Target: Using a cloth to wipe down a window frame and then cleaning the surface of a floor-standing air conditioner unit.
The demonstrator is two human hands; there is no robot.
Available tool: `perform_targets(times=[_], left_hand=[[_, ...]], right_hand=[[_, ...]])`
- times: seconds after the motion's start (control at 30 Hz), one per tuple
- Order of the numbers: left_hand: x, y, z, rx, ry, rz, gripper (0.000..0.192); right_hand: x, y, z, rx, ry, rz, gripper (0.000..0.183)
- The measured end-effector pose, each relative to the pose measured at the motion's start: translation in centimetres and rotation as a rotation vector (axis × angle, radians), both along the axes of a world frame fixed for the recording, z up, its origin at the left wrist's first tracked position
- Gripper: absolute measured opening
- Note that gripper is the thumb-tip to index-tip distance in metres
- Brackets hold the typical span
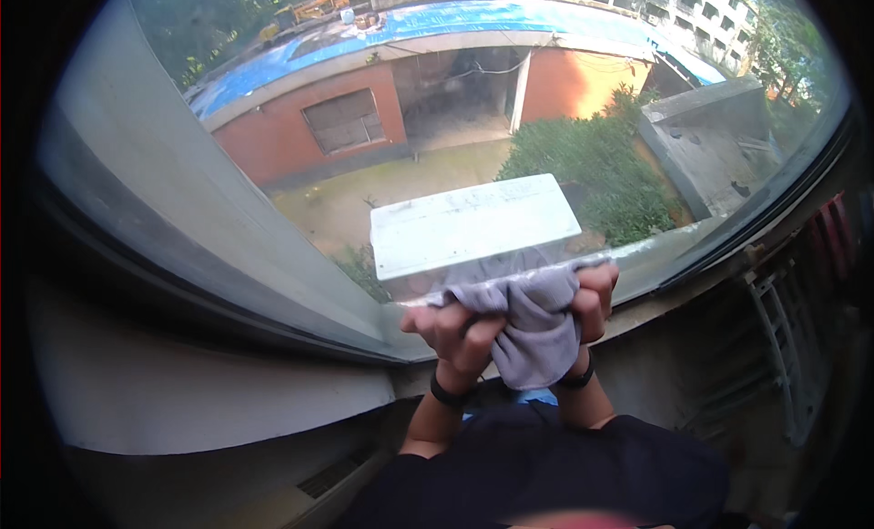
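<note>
A crumpled grey cloth point(536, 331) hangs bunched between my hands, close to the lower part of a window pane point(450, 167). My left hand point(456, 332) is curled around the cloth's left part, its fingers bent towards the glass. On the cloth's right side, my right hand point(595, 300) grips the fabric with folded fingers. Both wrists bear dark bands. A faint reflection of the cloth shows in the glass just above it. Whether the cloth presses on the pane cannot be told.
The dark window frame point(328, 348) curves around the pane, with a pale wall panel point(205, 406) at lower left. A metal rack point(785, 358) stands at right. Beyond the glass are a white box-like unit point(474, 225), shrubs point(594, 167) and an orange-walled building point(273, 143).
</note>
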State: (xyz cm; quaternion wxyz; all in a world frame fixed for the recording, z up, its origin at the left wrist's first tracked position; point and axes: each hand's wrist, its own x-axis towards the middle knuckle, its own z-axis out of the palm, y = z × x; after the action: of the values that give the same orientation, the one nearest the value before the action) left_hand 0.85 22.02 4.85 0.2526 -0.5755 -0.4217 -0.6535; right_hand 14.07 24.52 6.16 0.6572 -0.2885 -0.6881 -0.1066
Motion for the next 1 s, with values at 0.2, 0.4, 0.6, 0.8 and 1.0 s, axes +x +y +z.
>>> perform_targets(times=[0.2,0.4,0.6,0.8,1.0], left_hand=[[2.2,-0.2,-7.3,-0.100,0.058,0.046,0.021],[-0.7,1.6,-0.1,-0.051,0.027,0.002,0.028],[-1.4,3.7,-4.8,0.055,-0.116,0.117,0.028],[-3.5,4.3,-11.4,-0.144,-0.323,0.166,0.029],[-1.2,5.5,-11.1,-0.121,-0.468,0.059,0.023]], right_hand=[[0.6,0.2,-6.3,0.035,-0.060,-0.153,0.036],[-2.8,1.7,0.1,-0.041,0.124,0.056,0.023],[-3.3,2.7,-1.5,0.046,0.000,0.157,0.018],[-3.3,3.3,-2.0,0.057,-0.025,0.237,0.013],[-2.0,3.7,-1.6,0.050,0.026,0.249,0.012]])
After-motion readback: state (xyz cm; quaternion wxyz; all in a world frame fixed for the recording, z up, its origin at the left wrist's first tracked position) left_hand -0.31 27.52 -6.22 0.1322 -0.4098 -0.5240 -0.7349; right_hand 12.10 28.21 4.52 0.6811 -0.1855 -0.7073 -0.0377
